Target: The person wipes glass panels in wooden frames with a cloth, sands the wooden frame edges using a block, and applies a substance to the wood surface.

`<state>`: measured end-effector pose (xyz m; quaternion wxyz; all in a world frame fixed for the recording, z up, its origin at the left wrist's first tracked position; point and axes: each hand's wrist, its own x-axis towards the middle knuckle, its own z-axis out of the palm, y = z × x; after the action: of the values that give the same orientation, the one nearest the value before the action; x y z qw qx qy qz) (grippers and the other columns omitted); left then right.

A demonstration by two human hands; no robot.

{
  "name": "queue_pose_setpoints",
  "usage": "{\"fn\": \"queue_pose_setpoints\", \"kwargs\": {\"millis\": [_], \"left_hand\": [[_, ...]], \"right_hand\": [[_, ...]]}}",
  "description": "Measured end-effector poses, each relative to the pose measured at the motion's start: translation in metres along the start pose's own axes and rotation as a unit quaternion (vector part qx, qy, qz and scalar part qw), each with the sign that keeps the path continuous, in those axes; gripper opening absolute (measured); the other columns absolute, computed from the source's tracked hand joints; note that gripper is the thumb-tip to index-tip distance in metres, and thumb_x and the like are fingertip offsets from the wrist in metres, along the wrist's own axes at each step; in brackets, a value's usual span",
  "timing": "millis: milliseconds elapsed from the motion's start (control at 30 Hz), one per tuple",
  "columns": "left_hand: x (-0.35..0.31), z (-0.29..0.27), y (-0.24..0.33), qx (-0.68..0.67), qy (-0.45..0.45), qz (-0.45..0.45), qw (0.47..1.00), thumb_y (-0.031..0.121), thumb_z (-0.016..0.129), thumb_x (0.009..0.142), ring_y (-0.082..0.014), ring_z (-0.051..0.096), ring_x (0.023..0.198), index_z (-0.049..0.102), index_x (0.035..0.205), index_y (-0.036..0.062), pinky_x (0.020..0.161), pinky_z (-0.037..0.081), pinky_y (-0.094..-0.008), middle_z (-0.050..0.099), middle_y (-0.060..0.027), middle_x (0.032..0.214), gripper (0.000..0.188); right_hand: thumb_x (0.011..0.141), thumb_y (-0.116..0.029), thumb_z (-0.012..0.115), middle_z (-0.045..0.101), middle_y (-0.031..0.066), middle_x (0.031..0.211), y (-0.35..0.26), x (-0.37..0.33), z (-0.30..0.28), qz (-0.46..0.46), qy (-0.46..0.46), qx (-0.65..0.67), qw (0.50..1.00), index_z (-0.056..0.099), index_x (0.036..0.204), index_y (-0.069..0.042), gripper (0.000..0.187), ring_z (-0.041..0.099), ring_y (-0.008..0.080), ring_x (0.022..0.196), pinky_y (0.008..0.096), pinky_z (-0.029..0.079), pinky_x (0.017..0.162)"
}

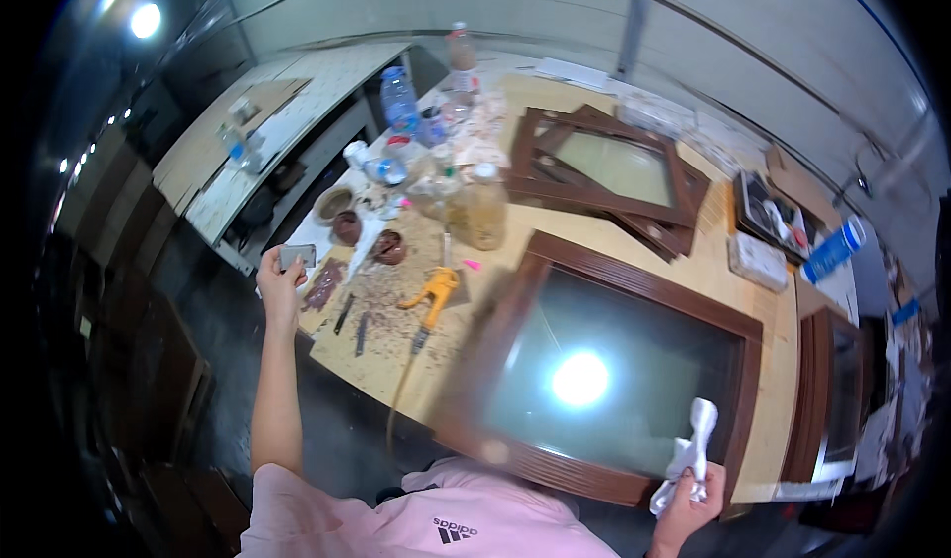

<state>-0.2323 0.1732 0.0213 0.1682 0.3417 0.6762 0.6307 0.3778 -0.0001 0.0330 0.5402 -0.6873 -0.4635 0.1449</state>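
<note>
My left hand (281, 285) is raised at the table's left corner, its fingers closed on a small flat grey scraper-like plate (297, 255); its exact kind is unclear. A crumpled white cloth (690, 451) is gripped in my right hand (696, 503), by the near right corner of a brown framed glass panel (634, 345). That panel lies flat on the table and overhangs its front edge, with a lamp reflected in the glass. Near my left hand are a brown-smeared board (324, 285) and two small tubs of brown paste, one of them a round tub (389, 248).
A yellow air blow gun (432, 294) with a hose lies among brown crumbs left of the panel. Several bottles, including a jar of yellowish liquid (484, 206), stand behind it. More brown frames (604, 167) are stacked at the back. A blue bottle (834, 249) is at right.
</note>
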Motion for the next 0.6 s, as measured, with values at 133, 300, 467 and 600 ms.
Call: {"fn": "queue_pose_setpoints", "kwargs": {"millis": [133, 300, 467, 600], "left_hand": [[0.034, -0.043, -0.048, 0.113, 0.028, -0.027, 0.993, 0.000, 0.068, 0.091, -0.0074, 0.064, 0.074, 0.062, 0.120, -0.0016, 0.063, 0.050, -0.0218, 0.070, -0.0052, 0.096, 0.030], [0.073, -0.058, -0.150, 0.228, -0.033, 0.042, 0.972, 0.000, 0.073, 0.081, -0.0220, 0.066, 0.073, 0.064, 0.123, -0.0008, 0.068, 0.051, -0.0348, 0.069, -0.0131, 0.095, 0.043], [0.067, -0.023, -0.158, 0.358, -0.079, 0.111, 0.924, 0.002, 0.075, 0.078, -0.0374, 0.064, 0.086, 0.066, 0.120, 0.0024, 0.079, 0.051, -0.0447, 0.066, -0.0178, 0.106, 0.043], [0.081, -0.035, -0.186, 0.304, -0.061, 0.046, 0.949, 0.002, 0.076, 0.079, -0.0205, 0.061, 0.072, 0.065, 0.126, 0.0011, 0.067, 0.049, -0.0337, 0.065, -0.0095, 0.083, 0.048]], "right_hand": [[0.081, 0.006, 0.063, 0.052, 0.0097, 0.086, -0.015, 0.000, 0.055, -0.211, -0.074, -0.250, 0.942, 0.053, 0.089, 0.000, 0.013, 0.053, 0.0254, 0.081, 0.0371, 0.042, 0.072], [0.072, 0.006, 0.063, 0.053, 0.0147, 0.090, -0.012, -0.003, 0.066, -0.188, -0.069, -0.287, 0.937, 0.054, 0.091, 0.000, 0.021, 0.052, 0.0350, 0.085, 0.0438, 0.041, 0.074], [0.080, 0.004, 0.063, 0.049, 0.0137, 0.089, -0.018, -0.005, 0.072, -0.191, -0.054, -0.349, 0.916, 0.053, 0.091, 0.001, 0.016, 0.051, 0.0330, 0.084, 0.0418, 0.040, 0.074], [0.078, 0.005, 0.063, 0.050, 0.0138, 0.090, -0.019, -0.007, 0.076, -0.184, -0.046, -0.366, 0.911, 0.053, 0.092, 0.001, 0.018, 0.051, 0.0337, 0.085, 0.0423, 0.041, 0.075]]}}
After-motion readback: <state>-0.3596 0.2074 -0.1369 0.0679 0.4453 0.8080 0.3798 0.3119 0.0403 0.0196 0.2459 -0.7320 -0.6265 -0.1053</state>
